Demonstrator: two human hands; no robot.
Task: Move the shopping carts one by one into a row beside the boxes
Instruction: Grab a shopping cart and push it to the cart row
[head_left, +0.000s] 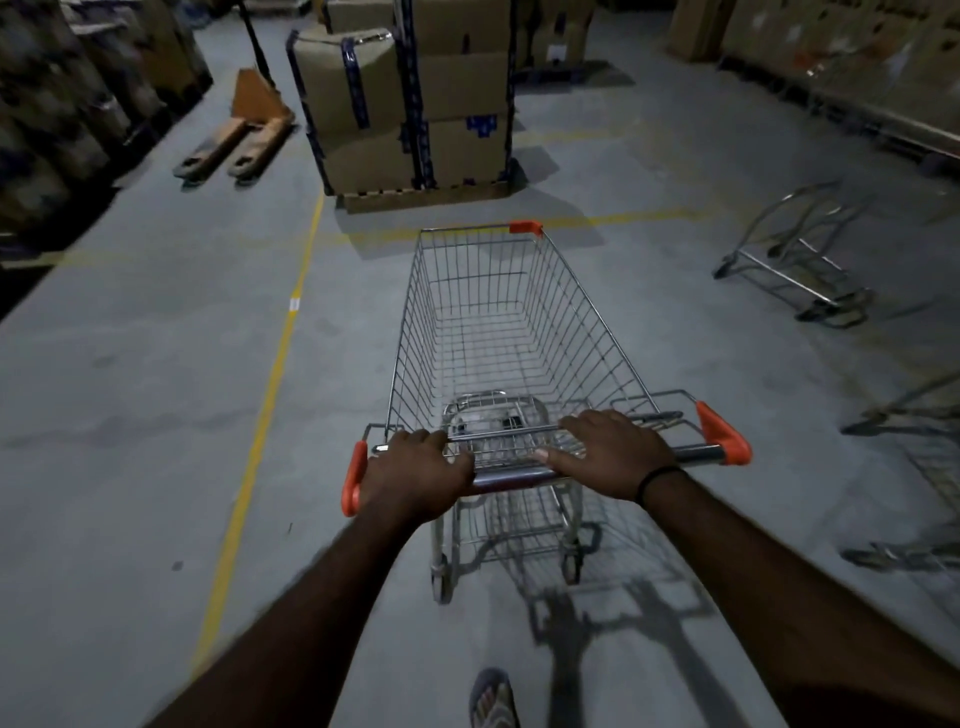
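An empty wire shopping cart (498, 322) with orange corner caps stands straight in front of me on the grey floor, its nose toward a pallet of stacked cardboard boxes (410, 98). My left hand (415, 475) grips the left end of its handle bar. Right of centre on the same bar, my right hand (610, 454) holds on with fingers over the bar, a black band at the wrist. Another cart (795, 254) stands at the right, and part of one more (919, 467) shows at the right edge.
An orange pallet jack (236, 132) lies on the floor left of the boxes. A yellow floor line (260, 415) runs along the cart's left. Dark racks (67, 104) line the left side, and more boxes (831, 36) the far right. My foot (493, 699) is below the cart.
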